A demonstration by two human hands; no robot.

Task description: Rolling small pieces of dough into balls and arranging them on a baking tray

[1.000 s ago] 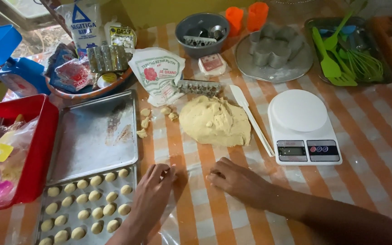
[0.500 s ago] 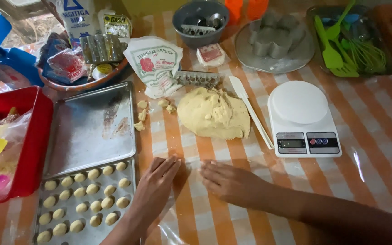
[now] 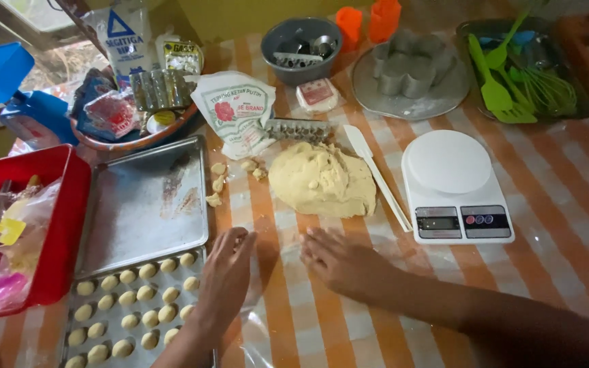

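Both hands lie flat on the orange-and-white checked table (image 3: 547,184), left hand (image 3: 226,272) touching the metal baking tray of small dough balls (image 3: 131,307), right hand (image 3: 339,262) just near of the pale yellow dough mound (image 3: 322,180). A white digital kitchen scale (image 3: 455,187) sits right of it.

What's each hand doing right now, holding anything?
Left hand: open, flat on the tablecloth beside the baking tray, holding nothing.
Right hand: open, palm down, empty.

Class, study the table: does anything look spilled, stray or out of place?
Yes. A few small dough scraps lie loose on the tablecloth between the baking tray and the big dough mound, apart from both.
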